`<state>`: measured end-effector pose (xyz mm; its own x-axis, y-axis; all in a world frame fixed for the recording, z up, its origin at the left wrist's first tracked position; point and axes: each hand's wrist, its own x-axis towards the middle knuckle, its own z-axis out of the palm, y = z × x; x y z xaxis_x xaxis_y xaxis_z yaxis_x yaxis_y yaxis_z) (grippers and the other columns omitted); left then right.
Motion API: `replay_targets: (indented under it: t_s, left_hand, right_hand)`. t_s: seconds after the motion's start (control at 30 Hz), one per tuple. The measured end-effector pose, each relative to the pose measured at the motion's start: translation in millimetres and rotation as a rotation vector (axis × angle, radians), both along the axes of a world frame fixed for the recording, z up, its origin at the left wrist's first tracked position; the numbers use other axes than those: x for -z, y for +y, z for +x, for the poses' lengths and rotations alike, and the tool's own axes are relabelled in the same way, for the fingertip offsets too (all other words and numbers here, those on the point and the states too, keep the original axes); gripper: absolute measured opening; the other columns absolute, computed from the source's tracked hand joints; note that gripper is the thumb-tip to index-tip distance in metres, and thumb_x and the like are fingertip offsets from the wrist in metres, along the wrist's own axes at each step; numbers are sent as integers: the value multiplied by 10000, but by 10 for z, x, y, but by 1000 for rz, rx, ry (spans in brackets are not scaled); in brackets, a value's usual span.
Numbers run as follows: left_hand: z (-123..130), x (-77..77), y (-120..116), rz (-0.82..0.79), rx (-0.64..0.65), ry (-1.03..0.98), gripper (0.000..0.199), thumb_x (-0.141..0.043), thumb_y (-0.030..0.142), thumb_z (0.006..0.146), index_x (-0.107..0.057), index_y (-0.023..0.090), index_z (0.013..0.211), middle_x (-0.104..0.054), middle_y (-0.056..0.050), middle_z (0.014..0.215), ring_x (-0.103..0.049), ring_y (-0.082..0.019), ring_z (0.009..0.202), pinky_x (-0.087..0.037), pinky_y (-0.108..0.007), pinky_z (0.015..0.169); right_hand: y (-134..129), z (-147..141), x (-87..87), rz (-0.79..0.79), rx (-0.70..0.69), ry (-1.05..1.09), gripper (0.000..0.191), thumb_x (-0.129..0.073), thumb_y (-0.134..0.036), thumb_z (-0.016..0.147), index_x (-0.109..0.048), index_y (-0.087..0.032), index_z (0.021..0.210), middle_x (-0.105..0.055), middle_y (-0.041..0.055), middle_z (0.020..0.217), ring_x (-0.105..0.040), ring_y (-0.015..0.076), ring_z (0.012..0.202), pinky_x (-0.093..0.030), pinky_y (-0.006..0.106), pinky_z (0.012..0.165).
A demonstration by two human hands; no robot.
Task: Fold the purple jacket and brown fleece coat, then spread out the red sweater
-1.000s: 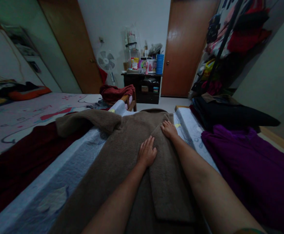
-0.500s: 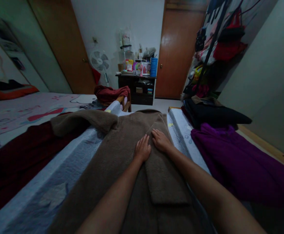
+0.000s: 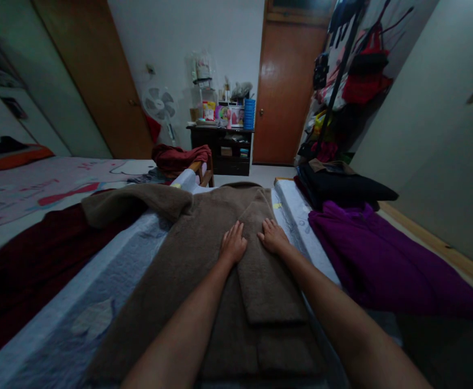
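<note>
A brown fleecy coat (image 3: 179,281) lies spread over the bed in front of me. Its right sleeve (image 3: 274,294) is folded in over the body, cuff toward me, while the left sleeve (image 3: 139,199) stretches out to the side. My left hand (image 3: 234,243) rests flat on the coat at the inner edge of the folded sleeve, fingers extended. On the sleeve's outer edge, near the shoulder, lies my right hand (image 3: 273,236), its fingers apart. Neither hand grips the fabric.
Folded purple clothing (image 3: 374,254) and a dark folded pile (image 3: 341,183) lie to the right. Dark red cloth (image 3: 37,259) lies left, beside a pink printed bed (image 3: 66,181). Farther off stand a wooden chair (image 3: 207,175), a fan (image 3: 160,105) and a dark cabinet (image 3: 220,151).
My right hand has slid outward to the sleeve's outer edge, away from my left hand. My left hand stays at the inner edge. The camera view has shifted slightly to the right.
</note>
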<state>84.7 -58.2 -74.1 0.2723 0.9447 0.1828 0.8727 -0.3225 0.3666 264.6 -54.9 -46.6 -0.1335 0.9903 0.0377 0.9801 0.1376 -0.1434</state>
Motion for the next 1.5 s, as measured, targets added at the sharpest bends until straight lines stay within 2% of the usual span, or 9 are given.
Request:
replay_targets:
  t_s: [0.1, 0.23, 0.4, 0.57, 0.7, 0.83, 1.07, 1.27, 1.5]
  left_hand:
    - [2, -17, 2, -7, -1, -27, 593, -372, 204, 897, -340, 128, 1484, -303, -122, 1570, -295, -202, 1438, -231, -388, 1174]
    - [-1, -92, -40, -85, -9, -53, 581, -379, 191, 899, -352, 106, 1473, -258, -129, 1587, -228, -232, 1464, -237, -417, 1173]
    - [-51, -239, -443, -166, 133, -35, 532, -392, 216, 915, -415, 116, 1437, -286, -121, 1578, -167, -227, 1481, -227, -406, 1180]
    - [-87, -319, -1071, -242, 215, 44, 614, -407, 335, 918, -341, 94, 1479, -239, -144, 1590, -148, -267, 1484, -207, -456, 1180]
    - [-88, -304, -1353, -264, 196, 51, 701, -448, 400, 896, -275, 100, 1505, -132, -155, 1613, -77, -292, 1491, -184, -498, 1177]
    - [-93, -227, -1431, -200, 181, 13, 697, -449, 359, 890, -249, 114, 1512, -107, -146, 1619, -57, -270, 1495, -148, -478, 1188]
    - [-99, -101, -1439, -141, 164, -27, 661, -430, 306, 887, -274, 134, 1506, -146, -131, 1617, -84, -242, 1495, -138, -445, 1193]
    - [-114, -102, -1444, -128, 174, -33, 652, -437, 286, 893, -272, 142, 1507, -143, -130, 1618, -87, -243, 1494, -147, -446, 1191]
    - [-197, -142, -1530, -143, 206, -41, 602, -416, 386, 946, -303, 177, 1499, -164, -107, 1617, -88, -240, 1495, -169, -457, 1187]
  right_hand:
    - [-337, -113, -55, 14, -69, 31, 572, -398, -411, 962, -405, -101, 1443, -337, 159, 1543, -273, 311, 1435, -235, 491, 1146]
    - [-836, -284, -71, 26, -220, 74, 576, -403, -420, 961, -392, -132, 1459, -331, 138, 1550, -300, 280, 1428, -256, 459, 1152]
    - [-1246, -291, -58, 66, -247, 71, 577, -401, -399, 961, -388, -121, 1466, -340, 142, 1545, -292, 254, 1435, -234, 431, 1171]
    - [-1265, -90, -61, 69, -144, 31, 564, -394, -382, 964, -423, -83, 1441, -362, 147, 1533, -290, 271, 1434, -213, 432, 1175]
    - [-1192, 33, -65, 66, -41, 23, 583, -384, -429, 967, -426, -87, 1437, -351, 146, 1539, -273, 279, 1440, -227, 429, 1166]
    - [-1262, -31, -104, 46, 12, 16, 584, -376, -418, 966, -421, -73, 1435, -352, 169, 1534, -266, 301, 1440, -236, 445, 1155]
    - [-1626, -272, -87, 79, -127, 55, 538, -398, -379, 955, -442, -135, 1433, -356, 119, 1541, -279, 275, 1436, -210, 456, 1166]
    - [-1741, -133, -44, 97, -59, 49, 518, -382, -375, 966, -454, -158, 1430, -357, 85, 1546, -268, 259, 1440, -201, 440, 1173]
    - [-1816, 72, -4, 78, 51, 56, 549, -403, -410, 953, -423, -169, 1446, -299, 107, 1570, -250, 275, 1446, -271, 444, 1138]
